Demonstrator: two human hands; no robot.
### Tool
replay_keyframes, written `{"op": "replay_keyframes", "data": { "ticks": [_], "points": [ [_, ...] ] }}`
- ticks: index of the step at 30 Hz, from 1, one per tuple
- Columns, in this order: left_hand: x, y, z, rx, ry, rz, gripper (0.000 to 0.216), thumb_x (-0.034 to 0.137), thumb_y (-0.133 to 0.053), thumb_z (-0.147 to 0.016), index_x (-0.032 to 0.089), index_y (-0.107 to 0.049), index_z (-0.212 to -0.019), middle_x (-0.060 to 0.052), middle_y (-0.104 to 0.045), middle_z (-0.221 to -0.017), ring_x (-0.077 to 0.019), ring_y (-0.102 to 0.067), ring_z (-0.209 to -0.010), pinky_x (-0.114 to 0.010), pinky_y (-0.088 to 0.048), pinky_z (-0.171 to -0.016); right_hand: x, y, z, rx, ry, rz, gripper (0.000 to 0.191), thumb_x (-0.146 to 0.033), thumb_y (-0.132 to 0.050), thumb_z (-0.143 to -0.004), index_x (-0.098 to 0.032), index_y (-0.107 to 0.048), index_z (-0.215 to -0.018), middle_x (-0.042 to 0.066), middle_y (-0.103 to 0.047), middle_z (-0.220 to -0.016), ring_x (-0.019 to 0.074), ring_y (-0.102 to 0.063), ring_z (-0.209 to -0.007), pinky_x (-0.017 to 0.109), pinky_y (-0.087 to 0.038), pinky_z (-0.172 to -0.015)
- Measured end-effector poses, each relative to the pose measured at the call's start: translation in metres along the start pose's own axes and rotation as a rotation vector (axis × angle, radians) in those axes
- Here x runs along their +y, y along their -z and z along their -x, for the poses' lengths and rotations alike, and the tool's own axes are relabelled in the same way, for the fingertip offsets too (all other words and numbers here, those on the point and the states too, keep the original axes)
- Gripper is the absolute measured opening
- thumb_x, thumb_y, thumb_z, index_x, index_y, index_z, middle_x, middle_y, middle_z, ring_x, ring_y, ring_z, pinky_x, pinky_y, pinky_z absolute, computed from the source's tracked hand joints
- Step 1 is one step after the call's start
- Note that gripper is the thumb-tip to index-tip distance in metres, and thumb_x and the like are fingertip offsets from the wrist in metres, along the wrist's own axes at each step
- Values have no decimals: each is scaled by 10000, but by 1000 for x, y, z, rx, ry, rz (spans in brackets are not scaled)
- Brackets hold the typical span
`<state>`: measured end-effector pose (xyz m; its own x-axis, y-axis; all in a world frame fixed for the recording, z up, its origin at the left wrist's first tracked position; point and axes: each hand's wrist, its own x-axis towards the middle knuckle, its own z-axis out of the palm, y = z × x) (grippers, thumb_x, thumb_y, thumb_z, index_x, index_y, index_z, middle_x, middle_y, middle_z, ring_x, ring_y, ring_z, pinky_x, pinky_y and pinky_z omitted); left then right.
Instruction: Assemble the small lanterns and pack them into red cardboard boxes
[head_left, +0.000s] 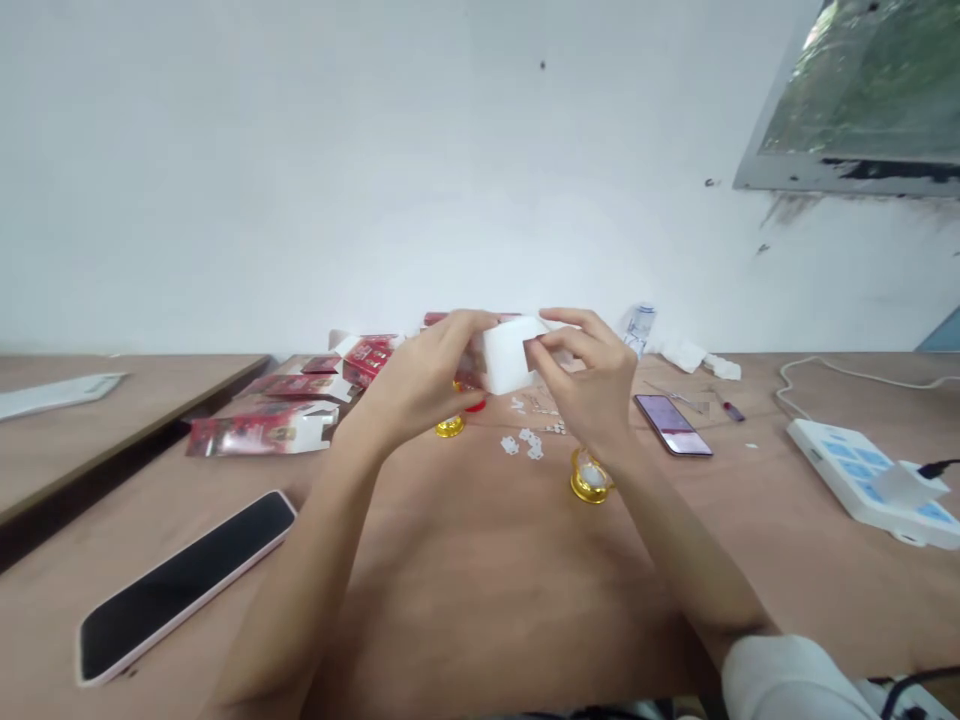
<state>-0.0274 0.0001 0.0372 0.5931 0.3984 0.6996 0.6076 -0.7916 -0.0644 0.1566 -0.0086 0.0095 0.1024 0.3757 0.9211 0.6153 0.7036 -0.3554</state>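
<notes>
Above the middle of the table I hold up a small carton (507,362) with a white panel facing me. My left hand (412,375) is closed around its left side, thumb below and fingers above. The fingers of my right hand (592,375) pinch the carton's white edge on the right. Below my left hand stands a small gold-coloured piece (450,427) with a red part beside it. Near my right wrist lies a gold ring-shaped piece (589,482) with a whitish centre, partly hidden by the wrist. Small white pieces (531,443) are scattered between them.
Flattened red and white cartons (259,432) lie at the left. A phone with a dark screen (187,585) is at front left; a lit phone (673,425) lies at right. Farther right sits a white power strip (870,480) with a cable. Crumpled tissue (682,353) lies by the wall.
</notes>
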Motion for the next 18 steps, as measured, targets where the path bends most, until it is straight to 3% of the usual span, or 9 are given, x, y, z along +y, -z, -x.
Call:
{"op": "replay_keyframes", "data": {
  "ticks": [3,5,8,12,16,18],
  "points": [
    [-1,-8,3,-16,13,-3,565,173,-646,-731,237,-386,-1229,-51,-569,-1172,-201,-592,-985,-317,-522,-761,9,10,-3,-203,-22,-57,126,-122,-582,-746,-216,-665,-731,22,-669,-984,154,-636,-838,287,-551,-635],
    [-6,-14,6,-6,12,21,607,154,-648,-729,250,-364,-1256,-54,-552,-1188,-203,-580,-1009,-320,-519,-773,14,13,-3,-338,-32,-116,252,-90,-568,-723,-230,-660,-911,18,-650,-1044,139,-631,-827,276,-564,-639],
    [-15,-23,10,-53,-9,52,625,118,-632,-739,302,-374,-1277,-57,-498,-1235,-190,-577,-988,-309,-522,-745,21,11,-1,-433,-34,-144,425,-57,-533,-707,-233,-587,-1090,36,-602,-1132,137,-623,-851,279,-574,-665],
    [-25,-33,12,-93,-54,80,545,108,-612,-752,313,-459,-1233,-79,-452,-1267,-201,-567,-1003,-335,-525,-750,24,8,0,-442,-35,-147,384,-64,-521,-730,-225,-589,-1071,47,-581,-1176,150,-609,-904,293,-559,-706],
    [-25,-35,10,10,-154,130,480,125,-621,-744,284,-500,-1180,-98,-455,-1286,-232,-522,-1111,-384,-510,-816,23,12,-1,-351,-197,-204,273,-177,-523,-806,-235,-602,-1061,12,-641,-1051,90,-571,-646,294,-531,-654],
    [-20,-36,9,92,-174,159,448,150,-632,-745,277,-501,-1154,-96,-467,-1287,-242,-500,-1154,-422,-490,-865,19,15,-1,-331,-275,-303,259,-212,-529,-809,-235,-599,-1057,7,-635,-1051,83,-563,-630,285,-529,-633]
  ]
}}
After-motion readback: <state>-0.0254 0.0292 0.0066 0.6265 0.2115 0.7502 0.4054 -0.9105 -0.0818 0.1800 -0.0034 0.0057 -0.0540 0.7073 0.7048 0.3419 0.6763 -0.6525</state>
